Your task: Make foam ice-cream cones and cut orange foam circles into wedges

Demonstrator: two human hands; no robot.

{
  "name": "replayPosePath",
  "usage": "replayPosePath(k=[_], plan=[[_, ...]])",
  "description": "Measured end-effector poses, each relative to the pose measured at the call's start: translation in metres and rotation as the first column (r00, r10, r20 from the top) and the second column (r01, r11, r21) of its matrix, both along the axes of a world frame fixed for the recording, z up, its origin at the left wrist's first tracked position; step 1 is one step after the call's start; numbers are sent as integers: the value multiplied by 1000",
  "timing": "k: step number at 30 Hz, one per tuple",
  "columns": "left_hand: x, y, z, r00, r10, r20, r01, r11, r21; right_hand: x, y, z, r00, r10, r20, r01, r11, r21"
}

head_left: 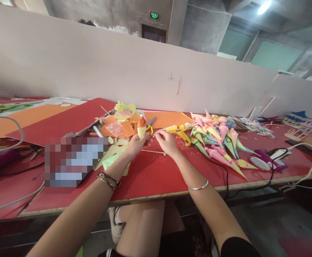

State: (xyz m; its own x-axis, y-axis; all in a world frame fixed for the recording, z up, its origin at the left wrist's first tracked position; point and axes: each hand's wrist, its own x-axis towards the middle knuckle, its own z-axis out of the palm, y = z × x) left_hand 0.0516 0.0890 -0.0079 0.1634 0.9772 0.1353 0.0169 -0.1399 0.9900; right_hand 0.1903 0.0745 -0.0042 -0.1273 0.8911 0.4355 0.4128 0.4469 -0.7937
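Standing nearly upright in the left hand [136, 145], the small pale-yellow cone with an orange swirled top [142, 131] has its long axis rising from the red bench [145, 178]. It lies to the left of the right hand [168, 142], near its fingertips but apart from them. The left hand closes round the cone's lower part. The right hand arches with its back uppermost, fingers bent inward; whether they pinch anything cannot be told. Just to its right lies a yellow plastic glue gun [183, 134].

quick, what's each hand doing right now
Left hand: holding a yellow cone with orange top.
Right hand: partly curled; cannot tell whether it holds anything.
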Motion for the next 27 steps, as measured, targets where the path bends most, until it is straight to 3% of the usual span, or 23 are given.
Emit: replayPosePath(k=[2,5,9,12,17,23,27], plan=[[-1,-2,1,1000,15,-8,-14,1000,26,8,-4,6,973,83,215,-72,996,-60],[-2,-1,0,999,41,-19,-40,998,54,23,-8,12,855,202,477,-128,975,-184],[-2,3,-4,998,50,-40,-48,997,61,42,-9,14,713,343,612,-92,911,-403],[-1,3,-4,998,50,-46,-47,997,62,46,-8,13,663,377,647,-121,907,-404],[0,-2,0,998,54,-38,-52,997,60,39,-6,12,686,333,647,-176,939,-297],[0,-1,-1,999,34,-18,-34,999,4,32,-3,7,765,396,508,-251,909,-332],[0,1,-6,1000,-6,-17,4,996,-91,31,-1,4,803,336,493,-224,936,-273]])
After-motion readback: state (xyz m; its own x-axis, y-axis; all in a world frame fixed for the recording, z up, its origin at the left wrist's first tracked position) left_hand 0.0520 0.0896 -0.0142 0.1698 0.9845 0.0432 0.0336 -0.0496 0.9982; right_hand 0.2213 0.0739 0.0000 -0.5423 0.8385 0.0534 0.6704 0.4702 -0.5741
